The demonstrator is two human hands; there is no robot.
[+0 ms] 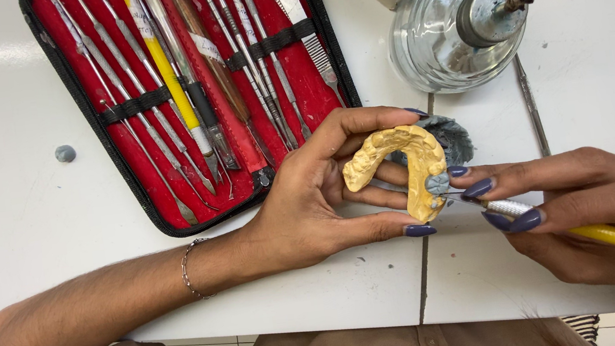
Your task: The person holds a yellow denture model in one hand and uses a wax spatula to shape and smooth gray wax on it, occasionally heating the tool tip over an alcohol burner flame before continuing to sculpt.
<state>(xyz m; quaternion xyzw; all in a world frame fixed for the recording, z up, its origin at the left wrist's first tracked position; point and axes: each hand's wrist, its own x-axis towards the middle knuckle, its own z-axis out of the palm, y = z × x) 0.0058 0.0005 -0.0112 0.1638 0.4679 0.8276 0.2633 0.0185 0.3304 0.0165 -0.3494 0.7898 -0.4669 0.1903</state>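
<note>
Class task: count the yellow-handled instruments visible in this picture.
2. One yellow-handled metal instrument is strapped in the open red case; the other yellow-handled instrument is in the right hand. More may be hidden.

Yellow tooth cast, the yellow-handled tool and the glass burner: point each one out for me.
Yellow tooth cast (408, 154), head view, on the upper curve of its arch.
Yellow-handled tool (614, 235), head view, on the yellow handle.
Glass burner (432, 40), head view, on its glass body.

The dental cast (401, 169) sits between the hands, left hand (311, 200) on its left, right hand (586, 217) on its right. Behind it on the surface (21, 192): tool case (196, 93) to the left, glass burner (457, 25) to the right.
</note>
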